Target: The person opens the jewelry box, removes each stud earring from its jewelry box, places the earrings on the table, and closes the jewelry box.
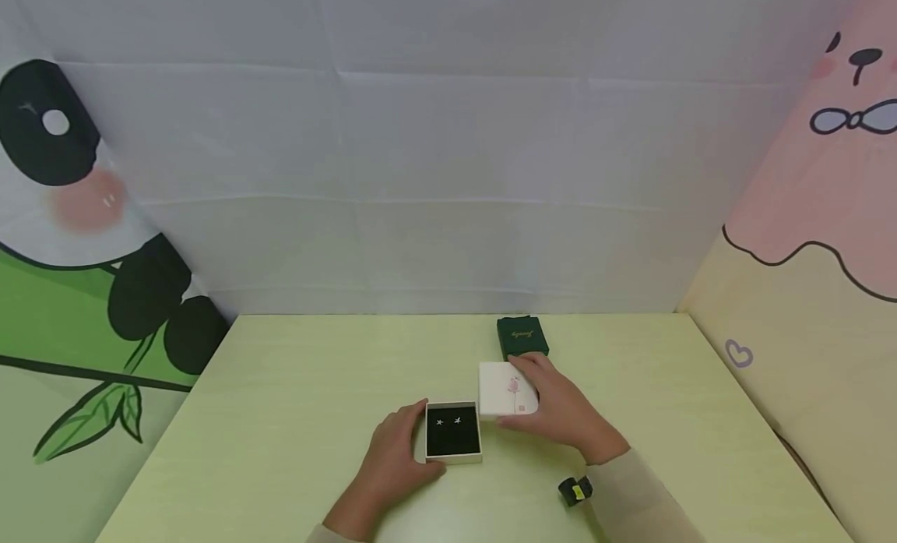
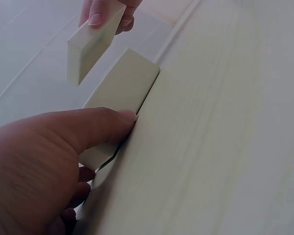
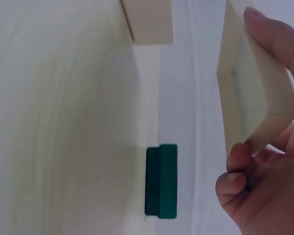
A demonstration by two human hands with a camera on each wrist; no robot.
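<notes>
1. Head view: an open white box (image 1: 454,459) sits on the table (image 1: 301,410), near its front. Inside, two small silvery studs (image 1: 458,421) stand out against a black insert (image 1: 452,441).
2. Head view: the left hand (image 1: 399,453) grips the box, spread just wide enough to span it, with fingers at its left side and the thumb at its near side.
3. Head view: the right hand (image 1: 561,407) holds a white lid (image 1: 499,391) with a pink flower print, thumb on the near edge and fingers on the far one. The lid is to the right of the box; a green box (image 1: 522,336) lies beyond it.
4. Left wrist view: the thumb presses along the box's wall, other fingers bent round the corner. The lid is raised clear of the box.
5. Right wrist view: the lid's hollow underside shows, its edges pinched between thumb and fingers. The green box rests on the table, apart from the white one.
</notes>
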